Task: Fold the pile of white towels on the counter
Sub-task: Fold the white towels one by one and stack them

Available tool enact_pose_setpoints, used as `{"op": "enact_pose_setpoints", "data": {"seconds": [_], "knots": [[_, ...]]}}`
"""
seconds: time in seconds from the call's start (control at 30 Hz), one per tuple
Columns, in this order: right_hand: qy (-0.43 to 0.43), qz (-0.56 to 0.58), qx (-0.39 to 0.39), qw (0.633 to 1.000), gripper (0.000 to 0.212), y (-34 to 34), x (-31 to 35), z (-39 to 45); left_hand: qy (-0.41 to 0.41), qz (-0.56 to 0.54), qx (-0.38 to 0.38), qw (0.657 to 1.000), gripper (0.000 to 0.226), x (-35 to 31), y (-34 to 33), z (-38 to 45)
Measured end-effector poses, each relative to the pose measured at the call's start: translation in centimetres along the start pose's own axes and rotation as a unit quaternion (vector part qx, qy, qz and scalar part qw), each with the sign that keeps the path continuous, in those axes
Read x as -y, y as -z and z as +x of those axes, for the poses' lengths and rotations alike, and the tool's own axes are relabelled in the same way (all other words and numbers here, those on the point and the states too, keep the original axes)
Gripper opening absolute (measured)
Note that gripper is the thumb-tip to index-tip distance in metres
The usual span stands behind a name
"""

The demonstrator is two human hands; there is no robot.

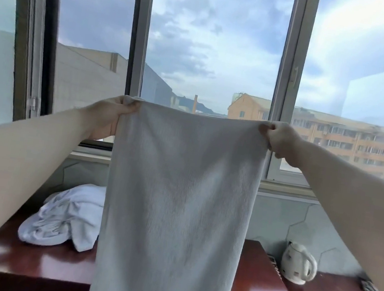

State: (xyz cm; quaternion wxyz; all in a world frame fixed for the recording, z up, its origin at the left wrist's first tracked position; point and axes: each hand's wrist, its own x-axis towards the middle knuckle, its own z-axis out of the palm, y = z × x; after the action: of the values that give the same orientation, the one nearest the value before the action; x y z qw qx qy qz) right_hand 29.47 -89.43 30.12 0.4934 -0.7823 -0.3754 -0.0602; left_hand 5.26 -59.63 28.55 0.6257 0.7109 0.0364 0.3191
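Observation:
A white towel (179, 205) hangs straight down in front of me, stretched out at window height. My left hand (109, 116) pinches its top left corner and my right hand (280, 140) pinches its top right corner. The towel's lower end runs out of the bottom of the frame and hides the middle of the counter. A crumpled pile of white towels (63, 218) lies on the red-brown counter (26, 262) at the left, partly behind the hanging towel.
A white electric kettle (298, 263) stands on a lower surface at the right, with a small dark object (370, 286) beyond it near my right forearm. A large window with grey frames (138, 37) fills the wall behind the counter.

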Motion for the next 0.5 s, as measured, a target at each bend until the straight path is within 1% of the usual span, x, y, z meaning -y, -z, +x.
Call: {"op": "enact_pose_setpoints", "data": {"seconds": [0.07, 0.1, 0.13, 0.2, 0.23, 0.27, 0.37, 0.47, 0.5], "knots": [[-0.053, 0.104, -0.002, 0.993, 0.026, 0.0, 0.2, -0.9, -0.005, 0.015, -0.025, 1.0, 0.025, 0.1, -1.2, -0.9], [-0.073, 0.168, 0.002, 0.983, 0.024, 0.0, 0.4, -1.3, -0.013, 0.021, -0.04, 0.999, 0.019, 0.1, -1.9, -1.3], [-0.084, 0.23, 0.009, 0.97, 0.026, 0.2, 0.6, -1.7, -0.024, 0.024, -0.057, 0.998, 0.019, 0.1, -2.7, -1.5], [-0.069, 0.301, 0.021, 0.951, 0.034, 1.1, 0.7, -2.0, -0.051, 0.028, -0.097, 0.994, 0.035, -0.3, -4.4, -1.8], [-0.049, 0.309, 0.03, 0.949, 0.036, 1.7, 0.7, -2.2, -0.065, 0.028, -0.118, 0.99, 0.044, -0.5, -5.2, -2.0], [-0.027, 0.31, 0.039, 0.95, 0.037, 2.4, 0.5, -2.3, -0.077, 0.03, -0.136, 0.987, 0.046, -0.8, -5.9, -2.1], [0.021, 0.316, 0.062, 0.946, 0.032, 4.9, -1.0, -2.6, -0.089, 0.018, -0.175, 0.98, 0.027, -1.3, -7.6, -2.0], [0.038, 0.322, 0.095, 0.941, 0.015, 6.5, -3.0, -2.9, -0.08, 0.028, -0.193, 0.978, 0.017, -0.8, -8.6, -1.7], [0.037, 0.318, 0.098, 0.942, 0.014, 6.5, -3.8, -2.9, -0.07, 0.034, -0.197, 0.977, 0.015, -0.3, -8.7, -1.6]]}}
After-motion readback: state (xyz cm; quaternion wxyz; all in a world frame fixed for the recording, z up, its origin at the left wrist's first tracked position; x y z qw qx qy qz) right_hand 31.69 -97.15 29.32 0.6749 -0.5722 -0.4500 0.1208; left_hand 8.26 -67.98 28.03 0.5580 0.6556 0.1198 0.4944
